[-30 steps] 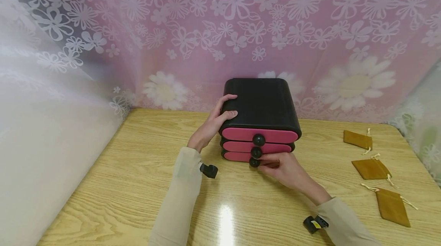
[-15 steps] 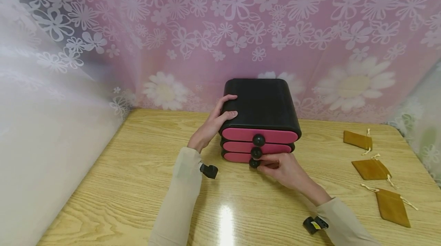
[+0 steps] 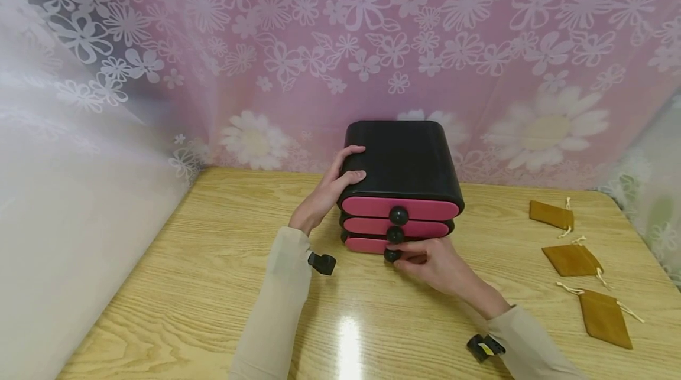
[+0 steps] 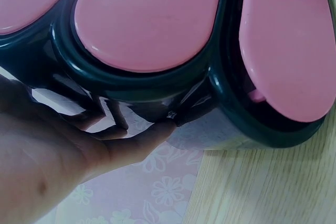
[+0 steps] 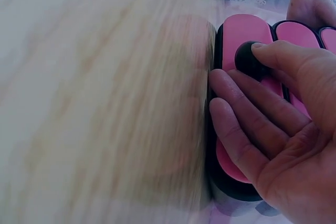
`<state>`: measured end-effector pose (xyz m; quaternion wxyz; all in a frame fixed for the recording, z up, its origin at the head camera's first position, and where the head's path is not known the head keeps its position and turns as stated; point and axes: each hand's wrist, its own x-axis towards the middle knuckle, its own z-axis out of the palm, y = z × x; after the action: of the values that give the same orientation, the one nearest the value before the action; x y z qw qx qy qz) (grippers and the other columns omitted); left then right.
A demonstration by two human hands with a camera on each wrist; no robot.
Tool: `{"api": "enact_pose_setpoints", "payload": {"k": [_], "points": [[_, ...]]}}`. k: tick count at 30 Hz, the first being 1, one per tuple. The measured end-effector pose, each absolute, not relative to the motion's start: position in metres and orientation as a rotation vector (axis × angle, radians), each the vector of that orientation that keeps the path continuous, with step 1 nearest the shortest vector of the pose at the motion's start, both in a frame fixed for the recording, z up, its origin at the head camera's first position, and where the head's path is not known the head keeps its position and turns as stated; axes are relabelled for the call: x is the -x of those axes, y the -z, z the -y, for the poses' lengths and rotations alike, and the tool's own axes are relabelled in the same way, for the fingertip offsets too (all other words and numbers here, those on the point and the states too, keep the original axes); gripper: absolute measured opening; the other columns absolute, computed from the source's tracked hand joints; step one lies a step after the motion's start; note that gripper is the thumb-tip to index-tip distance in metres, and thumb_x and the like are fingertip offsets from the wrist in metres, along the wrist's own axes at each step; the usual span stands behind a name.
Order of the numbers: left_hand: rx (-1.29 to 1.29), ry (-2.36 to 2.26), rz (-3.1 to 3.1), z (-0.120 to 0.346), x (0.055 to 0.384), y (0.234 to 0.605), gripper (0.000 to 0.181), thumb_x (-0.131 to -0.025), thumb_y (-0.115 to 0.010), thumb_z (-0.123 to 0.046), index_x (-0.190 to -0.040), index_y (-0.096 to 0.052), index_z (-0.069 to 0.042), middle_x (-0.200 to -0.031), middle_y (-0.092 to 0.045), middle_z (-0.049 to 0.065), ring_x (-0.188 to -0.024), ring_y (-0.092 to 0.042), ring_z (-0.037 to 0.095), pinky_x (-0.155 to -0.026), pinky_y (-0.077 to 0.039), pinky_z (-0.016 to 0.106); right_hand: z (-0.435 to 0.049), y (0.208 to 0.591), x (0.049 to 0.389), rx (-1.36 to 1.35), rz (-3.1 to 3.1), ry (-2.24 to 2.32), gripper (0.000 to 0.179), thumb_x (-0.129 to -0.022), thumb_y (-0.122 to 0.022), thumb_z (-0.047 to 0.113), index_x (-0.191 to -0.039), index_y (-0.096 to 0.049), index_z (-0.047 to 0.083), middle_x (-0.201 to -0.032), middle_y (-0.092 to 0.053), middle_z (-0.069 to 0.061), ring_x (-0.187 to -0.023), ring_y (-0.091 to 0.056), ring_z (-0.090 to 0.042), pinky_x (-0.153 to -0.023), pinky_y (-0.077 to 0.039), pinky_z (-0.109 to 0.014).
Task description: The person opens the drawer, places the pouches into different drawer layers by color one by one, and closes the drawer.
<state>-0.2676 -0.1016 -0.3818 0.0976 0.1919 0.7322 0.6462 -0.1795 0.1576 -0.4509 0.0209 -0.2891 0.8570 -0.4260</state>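
A small black chest of drawers (image 3: 401, 158) with three pink drawer fronts and round black knobs stands on the table. My left hand (image 3: 324, 194) rests against its left side, thumb and a finger on the top edge. The left wrist view shows the fingers of that hand (image 4: 68, 145) laid along the glossy side. My right hand (image 3: 441, 265) pinches the bottom drawer's knob (image 5: 249, 59) between thumb and fingers. In the left wrist view the bottom drawer front (image 4: 294, 51) stands slightly out from its housing. The upper two drawers look closed.
Three brown drawstring pouches lie in a column on the right: a far pouch (image 3: 551, 214), a middle pouch (image 3: 571, 260) and a near pouch (image 3: 605, 318). The wooden table (image 3: 223, 262) ends at a pink flowered curtain (image 3: 298, 90) behind the chest.
The bottom drawer has come slightly out toward me, its knob now lower and farther from the middle knob. My right hand keeps its pinch; my left hand has stayed in place.
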Motion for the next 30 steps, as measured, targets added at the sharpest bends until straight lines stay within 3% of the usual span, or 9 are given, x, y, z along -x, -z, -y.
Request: {"api": "enact_pose_setpoints", "payload": {"k": [30], "points": [[-0.570,-1.924,-2.172,0.101,0.268,0.382,0.048,-0.101,-0.056,-0.035,-0.146,-0.041,-0.045,-0.164,-0.023,-0.013,-0.149,-0.031,0.020,-0.122,-0.026,0.057,-0.156,0.447,0.164,0.900,-2.658,1.246,0.030,-0.087,-0.079,0.009,-0.117,-0.078,0.015,-0.099,-0.079,-0.001,-0.084,-0.074,-0.003,-0.073,-0.060,-0.022]]}}
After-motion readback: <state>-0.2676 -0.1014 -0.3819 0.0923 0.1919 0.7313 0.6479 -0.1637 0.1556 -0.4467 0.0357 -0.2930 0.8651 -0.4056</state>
